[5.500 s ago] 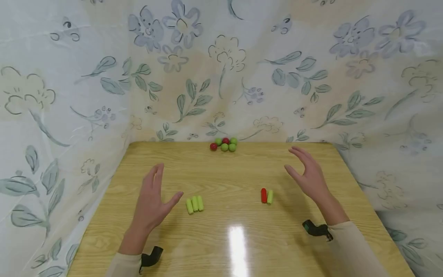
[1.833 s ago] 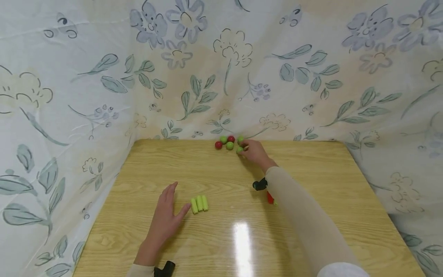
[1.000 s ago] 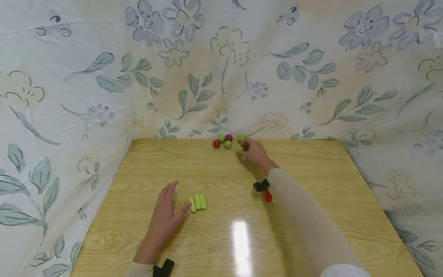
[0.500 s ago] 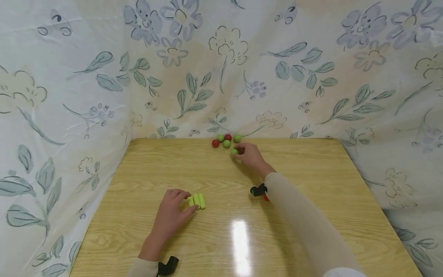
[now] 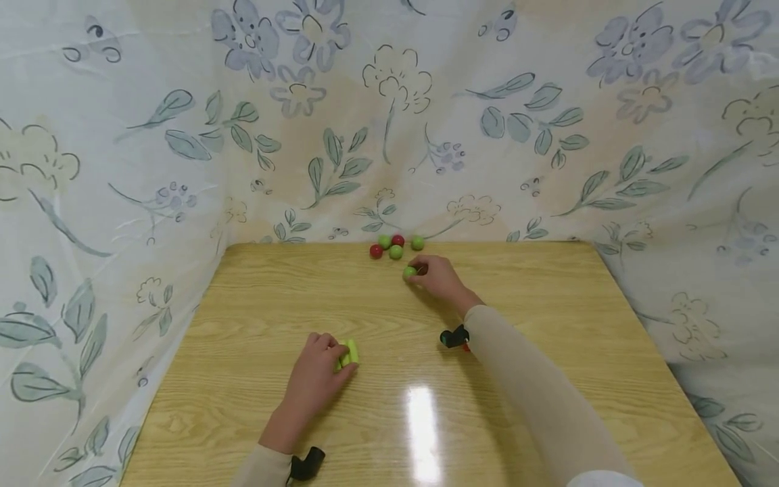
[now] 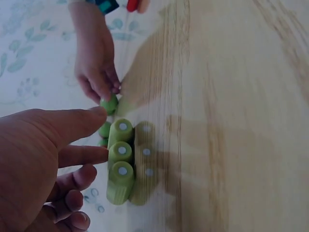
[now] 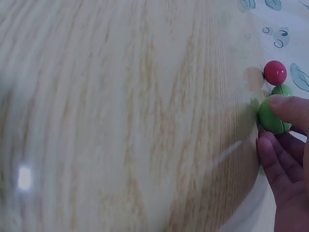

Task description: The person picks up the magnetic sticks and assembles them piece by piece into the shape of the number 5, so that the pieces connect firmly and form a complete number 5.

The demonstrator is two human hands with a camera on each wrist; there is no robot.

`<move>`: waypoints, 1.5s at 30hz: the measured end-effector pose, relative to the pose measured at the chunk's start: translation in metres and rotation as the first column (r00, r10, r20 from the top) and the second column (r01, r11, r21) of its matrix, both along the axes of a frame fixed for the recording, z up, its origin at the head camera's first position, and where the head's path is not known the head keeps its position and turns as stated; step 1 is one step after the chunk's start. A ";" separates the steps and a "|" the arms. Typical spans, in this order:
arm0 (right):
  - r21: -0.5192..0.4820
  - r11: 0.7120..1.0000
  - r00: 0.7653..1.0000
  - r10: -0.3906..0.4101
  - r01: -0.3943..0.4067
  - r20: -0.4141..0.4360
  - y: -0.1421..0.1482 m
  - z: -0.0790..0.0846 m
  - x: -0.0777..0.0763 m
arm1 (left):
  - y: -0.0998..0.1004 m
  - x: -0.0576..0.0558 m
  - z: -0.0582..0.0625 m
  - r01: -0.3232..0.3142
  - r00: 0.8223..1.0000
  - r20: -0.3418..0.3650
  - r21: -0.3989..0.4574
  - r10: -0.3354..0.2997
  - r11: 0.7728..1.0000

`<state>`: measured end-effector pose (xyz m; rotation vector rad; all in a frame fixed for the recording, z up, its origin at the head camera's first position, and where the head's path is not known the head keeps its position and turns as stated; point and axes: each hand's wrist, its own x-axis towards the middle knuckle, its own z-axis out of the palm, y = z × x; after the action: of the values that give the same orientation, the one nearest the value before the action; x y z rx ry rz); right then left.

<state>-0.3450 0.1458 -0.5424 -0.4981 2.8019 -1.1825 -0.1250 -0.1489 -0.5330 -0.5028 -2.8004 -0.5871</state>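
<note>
One green ball (image 5: pixel 410 272) is at the twelve o'clock side of the counter (image 5: pixel 584 304), the right grip (image 5: pixel 441 277) clamped on it, five more balls (image 5: pixel 396 251) beyond; at nine o'clock the left grip (image 5: pixel 314 373), thumb and fingers apart, reaches beside three yellow-green sticks (image 6: pixel 120 153)

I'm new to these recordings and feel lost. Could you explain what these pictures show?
There is no robot here, just a person's bare left hand and right hand at a wooden table. The wide view comes from a head-worn camera; the close ones come from the left wrist camera and right wrist camera. The right hand pinches a green ball. Five more balls, two red and three green, sit by the far edge. The left hand is right at three yellow-green sticks; I can't tell whether it touches them. A red piece is partly hidden beside the right sleeve.
</note>
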 end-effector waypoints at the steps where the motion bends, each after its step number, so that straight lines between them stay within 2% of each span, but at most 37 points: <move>1: 0.000 1.000 1.000 0.000 0.000 0.000 0.000 0.000 0.000 | 0.001 -0.001 0.000 0.004 1.000 0.001 -0.009 -0.004 1.000; 8: -0.007 1.000 1.000 -0.006 0.006 0.005 0.003 0.000 0.000 | 0.005 -0.005 -0.004 0.021 1.000 -0.002 -0.023 -0.021 1.000; 15: -0.013 1.000 1.000 0.001 -0.001 -0.003 0.004 -0.002 0.000 | 0.013 -0.010 -0.004 0.048 0.998 -0.048 -0.049 -0.051 0.998; 22: 0.021 1.000 1.000 0.020 -0.019 -0.016 0.001 0.003 0.005 | 0.019 -0.015 -0.008 0.060 0.995 -0.078 -0.090 -0.067 0.994; 26: 0.045 0.999 0.999 0.022 -0.021 -0.026 0.000 0.004 0.006 | 0.021 -0.017 -0.010 0.065 0.995 -0.067 -0.104 -0.072 0.992; 30: 0.045 0.999 0.999 0.015 -0.014 -0.036 0.001 0.005 0.006 | 0.024 -0.021 -0.006 0.068 0.997 -0.017 -0.090 -0.070 0.994; 35: 0.042 0.999 0.999 0.014 -0.012 -0.045 0.003 0.001 0.005 | 0.026 -0.037 0.007 0.065 0.998 0.024 -0.029 -0.064 0.997; 41: 0.019 1.000 0.999 0.015 -0.014 -0.051 0.005 -0.001 0.005 | 0.019 -0.068 0.024 0.030 0.995 0.098 0.030 -0.033 0.999; 45: 0.015 1.000 0.998 0.020 -0.019 -0.054 0.006 -0.001 0.005 | 0.013 -0.088 0.040 0.021 0.991 0.132 0.117 -0.036 0.993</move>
<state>-0.3403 0.1514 -0.5433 -0.5635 2.8417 -1.1609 -0.2133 -0.1357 -0.4932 -0.4983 -2.8663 -0.8120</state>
